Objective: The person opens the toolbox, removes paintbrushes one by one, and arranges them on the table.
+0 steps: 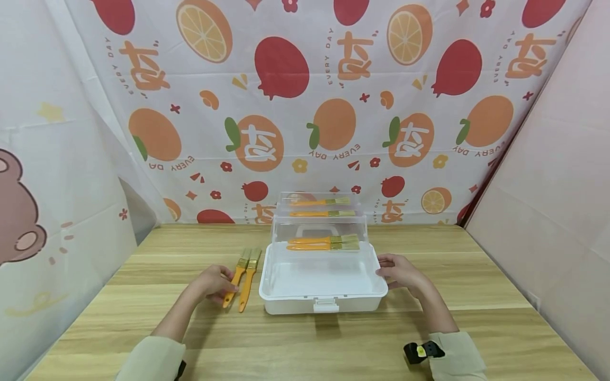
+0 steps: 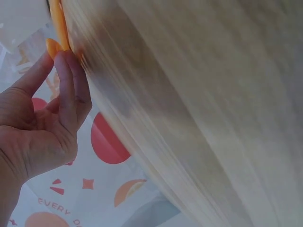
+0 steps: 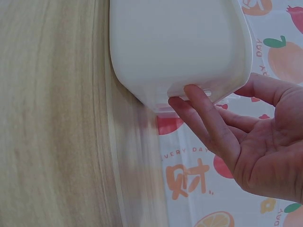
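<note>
My left hand [image 1: 216, 283] pinches the orange handle of a paintbrush [image 1: 233, 286] lying on the table left of the box; thumb and fingertips meet on the handle [image 2: 60, 28] in the left wrist view. A second paintbrush [image 1: 246, 288] lies right beside it, bristles pointing away. An opened white plastic box [image 1: 324, 304] stands in the middle, its latch facing me. My right hand [image 1: 402, 275] rests against the box's right end, fingertips on the white end wall [image 3: 180, 42] in the right wrist view, with fingers fairly straight.
Clear trays [image 1: 281, 233] rise at the back of the box. A pair of paintbrushes [image 1: 310, 243] lies across the lower tray; one more brush [image 1: 310, 214] and another [image 1: 310, 202] sit on the levels above. Behind the wooden table [image 1: 362, 344] hangs a fruit-print cloth [image 1: 305, 132].
</note>
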